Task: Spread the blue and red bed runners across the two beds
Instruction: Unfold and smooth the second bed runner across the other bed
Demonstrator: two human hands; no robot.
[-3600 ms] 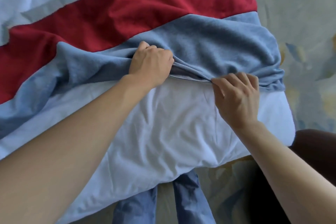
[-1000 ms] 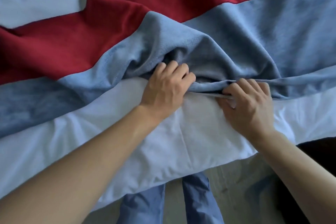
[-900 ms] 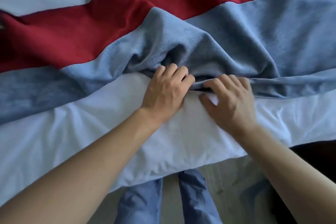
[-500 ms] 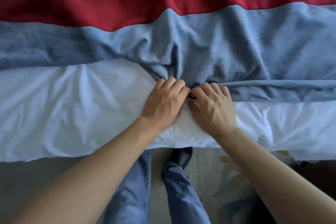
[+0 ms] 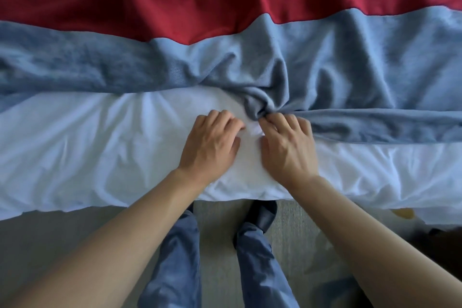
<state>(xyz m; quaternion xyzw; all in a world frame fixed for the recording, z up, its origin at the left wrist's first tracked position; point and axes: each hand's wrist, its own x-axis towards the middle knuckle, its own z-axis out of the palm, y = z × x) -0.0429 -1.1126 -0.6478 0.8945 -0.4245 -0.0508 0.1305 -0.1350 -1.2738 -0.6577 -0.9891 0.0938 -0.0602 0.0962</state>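
Left hand (image 5: 212,142) now off the blue runner (image 5: 350,65), loosely curled on white sheet (image 5: 87,147); right hand (image 5: 287,145) pinching its bunched edge.

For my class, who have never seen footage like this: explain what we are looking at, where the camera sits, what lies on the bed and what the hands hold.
There is no machine here. A person wears one camera on the head, so you look down along both bare arms to the bed. The white bedding covers the mattress. Across it lie two long cloth strips: a red runner farther away and a blue runner nearer. The blue one is bunched in the middle. The right hand pinches that bunched edge with its fingertips. The left hand rests beside it on the white bedding, fingers curled; whether it grips anything is unclear. Below, the person's trouser legs stand on the floor.
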